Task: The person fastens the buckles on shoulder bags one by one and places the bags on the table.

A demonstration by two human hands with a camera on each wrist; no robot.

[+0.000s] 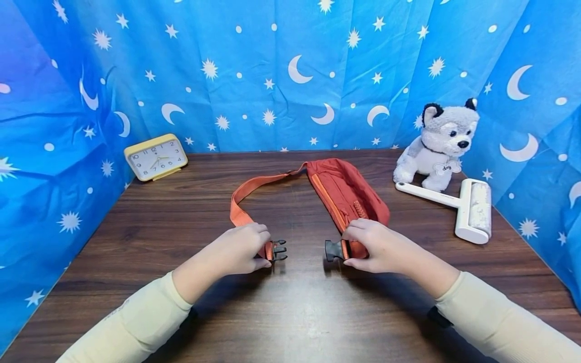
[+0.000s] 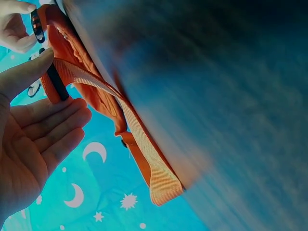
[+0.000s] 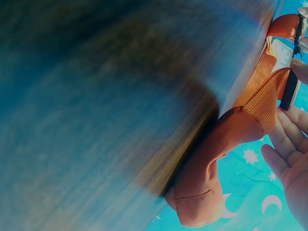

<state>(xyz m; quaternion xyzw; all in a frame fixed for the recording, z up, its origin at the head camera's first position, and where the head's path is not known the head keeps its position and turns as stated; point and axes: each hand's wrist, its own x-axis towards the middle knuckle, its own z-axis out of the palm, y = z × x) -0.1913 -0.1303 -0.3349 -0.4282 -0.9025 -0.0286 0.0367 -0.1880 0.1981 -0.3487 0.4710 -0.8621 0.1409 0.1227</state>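
A rust-red waist bag [image 1: 338, 186] with an orange strap [image 1: 254, 187] lies across the middle of the table. My left hand [image 1: 240, 248] pinches the strap end at the black pronged buckle half [image 1: 279, 250]. Opposite it, my right hand [image 1: 379, 247] pinches the black socket half [image 1: 334, 250] beside the bag's near end. The two buckle halves face each other with a gap between them. In the left wrist view, thumb and fingertips hold the edges of the prong half [image 2: 57, 82]. The right wrist view shows the socket half [image 3: 289, 89] held likewise.
A yellow clock [image 1: 156, 157] stands at the back left of the wooden table [image 1: 299, 312]. At the right sit a grey and white plush dog [image 1: 438, 146] and a white lint roller [image 1: 472, 212]. A blue star-and-moon cloth [image 1: 272, 75] hangs behind and on both sides.
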